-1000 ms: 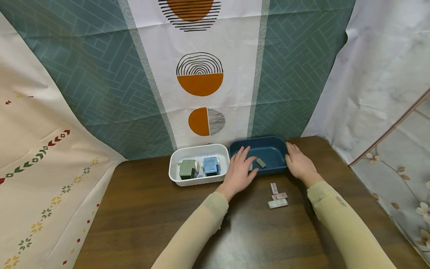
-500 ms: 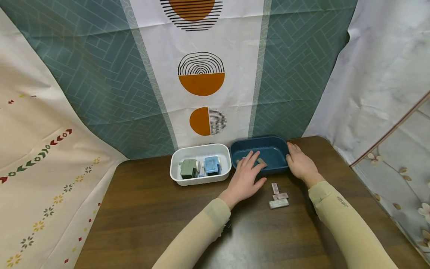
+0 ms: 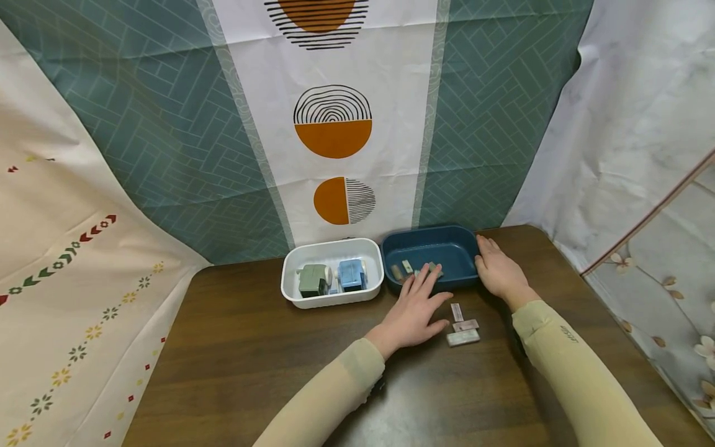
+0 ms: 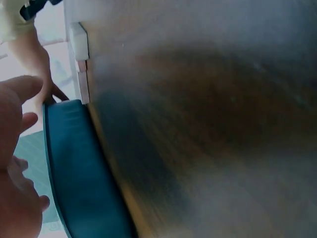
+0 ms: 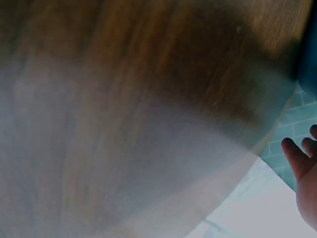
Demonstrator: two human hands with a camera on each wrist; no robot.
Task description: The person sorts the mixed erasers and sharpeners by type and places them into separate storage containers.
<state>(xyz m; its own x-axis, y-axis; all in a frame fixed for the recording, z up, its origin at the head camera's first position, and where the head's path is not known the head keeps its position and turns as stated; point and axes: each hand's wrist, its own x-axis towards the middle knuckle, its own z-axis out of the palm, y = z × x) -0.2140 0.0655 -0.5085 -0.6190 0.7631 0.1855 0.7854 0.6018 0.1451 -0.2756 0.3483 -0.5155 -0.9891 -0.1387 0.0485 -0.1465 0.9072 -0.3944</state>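
My left hand (image 3: 410, 313) hovers by the near side of a dark blue tray (image 3: 458, 284), fingers spread and fairly straight, with nothing seen in its grasp. Inside that tray lie several small flat blocks, among them a pale green block (image 3: 407, 267) and a brownish block (image 3: 396, 272); my fingertips partly hide others. My right hand (image 3: 501, 273) rests against the tray's right end with extended fingers. On the table, just right of my left hand, are a narrow pinkish block (image 3: 457, 312), a second pinkish block (image 3: 466, 325) and a larger whitish block (image 3: 463, 338).
A white tray (image 3: 332, 302) stands left of the blue one. It holds a green boxy object (image 3: 313, 279) and a blue boxy object (image 3: 351, 274). Patterned cloth (image 3: 357, 124) hangs behind the brown wooden table (image 3: 251, 360).
My left hand has drawn back from over the blue tray, toward me and slightly right, uncovering small blocks inside. My right hand stays at the tray's right end.
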